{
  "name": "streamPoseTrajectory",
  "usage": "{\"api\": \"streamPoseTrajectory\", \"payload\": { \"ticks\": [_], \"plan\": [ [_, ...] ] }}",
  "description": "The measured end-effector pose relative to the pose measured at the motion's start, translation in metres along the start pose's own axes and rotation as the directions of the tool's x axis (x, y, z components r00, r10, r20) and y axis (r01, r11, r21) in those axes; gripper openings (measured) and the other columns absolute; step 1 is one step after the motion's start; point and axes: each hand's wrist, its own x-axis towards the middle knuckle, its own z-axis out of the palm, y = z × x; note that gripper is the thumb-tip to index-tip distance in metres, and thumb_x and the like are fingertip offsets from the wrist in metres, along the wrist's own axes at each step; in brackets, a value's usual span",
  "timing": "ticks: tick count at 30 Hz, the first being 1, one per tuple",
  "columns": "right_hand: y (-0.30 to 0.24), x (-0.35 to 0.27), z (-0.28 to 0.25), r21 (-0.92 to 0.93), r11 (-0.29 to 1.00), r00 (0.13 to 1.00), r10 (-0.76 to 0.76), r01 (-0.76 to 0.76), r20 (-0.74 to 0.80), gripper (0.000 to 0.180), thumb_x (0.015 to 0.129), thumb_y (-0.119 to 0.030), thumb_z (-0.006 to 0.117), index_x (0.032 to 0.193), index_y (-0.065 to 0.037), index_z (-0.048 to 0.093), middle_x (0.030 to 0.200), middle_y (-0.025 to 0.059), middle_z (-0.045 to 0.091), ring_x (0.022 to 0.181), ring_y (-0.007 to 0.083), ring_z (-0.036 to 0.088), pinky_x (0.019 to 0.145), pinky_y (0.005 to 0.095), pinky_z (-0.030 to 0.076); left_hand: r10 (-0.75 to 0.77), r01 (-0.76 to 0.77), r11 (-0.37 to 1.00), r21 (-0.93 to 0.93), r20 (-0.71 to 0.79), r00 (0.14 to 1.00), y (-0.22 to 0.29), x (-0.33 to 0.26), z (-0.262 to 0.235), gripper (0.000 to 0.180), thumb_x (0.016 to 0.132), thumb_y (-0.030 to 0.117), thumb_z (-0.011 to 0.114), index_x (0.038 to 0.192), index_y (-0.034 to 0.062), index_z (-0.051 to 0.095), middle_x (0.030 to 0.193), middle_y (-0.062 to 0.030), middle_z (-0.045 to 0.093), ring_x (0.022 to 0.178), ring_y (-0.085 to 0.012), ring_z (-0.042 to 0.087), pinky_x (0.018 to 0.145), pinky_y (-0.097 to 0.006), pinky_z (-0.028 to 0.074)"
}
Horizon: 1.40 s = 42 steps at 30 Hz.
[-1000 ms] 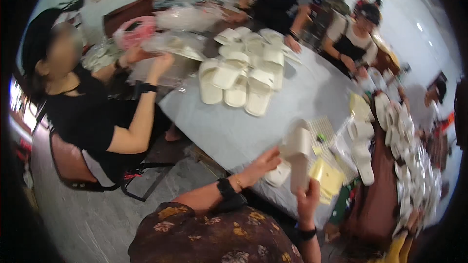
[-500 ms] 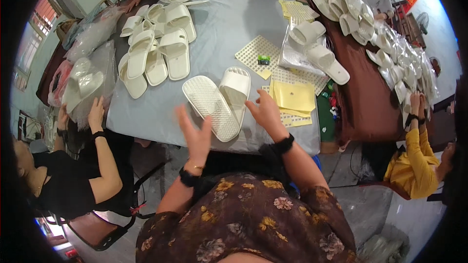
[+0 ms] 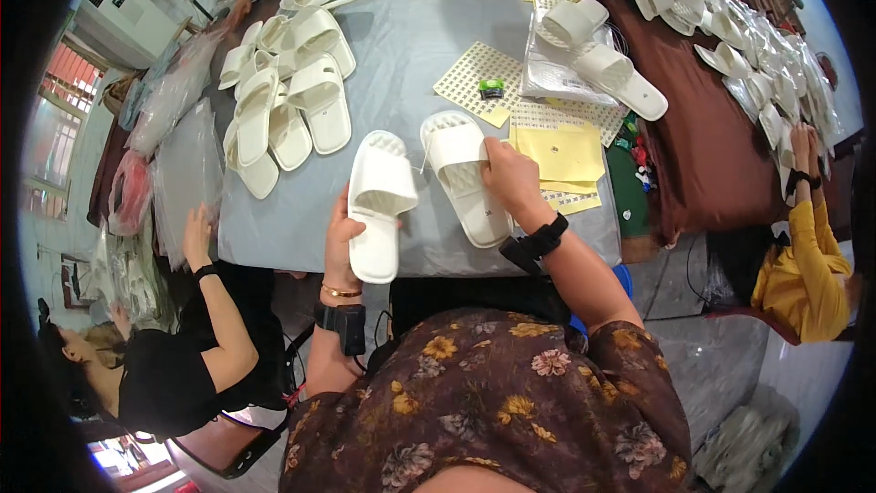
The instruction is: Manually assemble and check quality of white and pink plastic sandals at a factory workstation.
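My left hand (image 3: 341,236) grips a white slipper (image 3: 376,246) by its side, thumb across the sole near the heel, with the footbed facing up. A second white slipper (image 3: 474,205) lies just to the right, also footbed up. My right hand (image 3: 513,178) is closed on the right edge of that slipper, beside its strap. Something thin, like a thread, spans the gap between the two straps. To the right of my right hand lie yellow sheets (image 3: 558,155) over sheets of small printed stickers (image 3: 476,75).
White slippers (image 3: 321,114) are heaped at the left of the grey-covered table (image 3: 401,55). Another pair (image 3: 616,82) rests on plastic packaging at right. Bagged slippers (image 3: 757,82) fill the brown-covered table (image 3: 675,155). Co-workers sit at both sides; clear bags (image 3: 187,160) lie left.
The left slipper has been turned from sole up to footbed up and is now in my left hand. My right hand has closed on the other slipper. The view has shifted slightly.
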Motion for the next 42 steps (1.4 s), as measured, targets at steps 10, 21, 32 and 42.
{"api": "streamPoseTrajectory", "payload": {
  "ticks": [10,21,32,42],
  "plan": [
    [0.008,-0.002,0.037,-0.047,0.999,1.000,0.020,-0.020,0.001,0.026,0.087,-0.018,0.059,0.110,-0.006,0.056,0.093,0.0169,0.065,0.076,0.0393,0.066,0.068,0.0487,0.053,0.173,0.020,0.807,0.591,-0.269,0.948,-0.061,0.007,-0.004,0.065,0.087,-0.003,0.060,0.147,-0.0028,0.034,0.138,-0.0150,0.049,0.122,-0.0217,0.051,0.101,-0.033,0.044],
    [0.011,-0.013,0.006,0.261,0.964,0.996,-0.029,0.051,-0.090,0.031,0.086,-0.014,0.064,0.115,-0.005,0.059,0.096,0.0163,0.060,0.078,0.0366,0.061,0.071,0.0423,0.051,0.388,-0.391,0.015,0.920,0.355,0.851,-0.048,0.008,0.037,0.047,0.079,0.005,0.067,0.125,0.0022,0.058,0.127,-0.0142,0.057,0.114,-0.0346,0.055,0.098,-0.045,0.043],
    [0.013,-0.073,-0.001,0.274,0.952,0.985,-0.159,0.135,0.070,0.037,0.078,-0.008,0.070,0.114,-0.003,0.062,0.105,0.0192,0.058,0.098,0.0384,0.058,0.086,0.0435,0.048,0.175,-0.516,-0.371,0.772,0.604,0.777,-0.086,0.039,0.032,0.036,0.082,0.023,0.067,0.114,0.0066,0.064,0.121,-0.0065,0.063,0.117,-0.0230,0.054,0.099,-0.040,0.042],
    [0.012,-0.062,0.004,0.345,0.930,0.989,-0.145,0.123,0.037,0.034,0.079,-0.004,0.065,0.113,-0.002,0.063,0.110,0.0224,0.059,0.102,0.0407,0.058,0.088,0.0447,0.048,0.235,-0.408,-0.179,0.895,0.441,0.866,-0.098,0.034,0.024,0.046,0.085,0.031,0.066,0.122,0.0045,0.060,0.130,-0.0102,0.058,0.120,-0.0289,0.051,0.101,-0.046,0.039]
  ]
}}
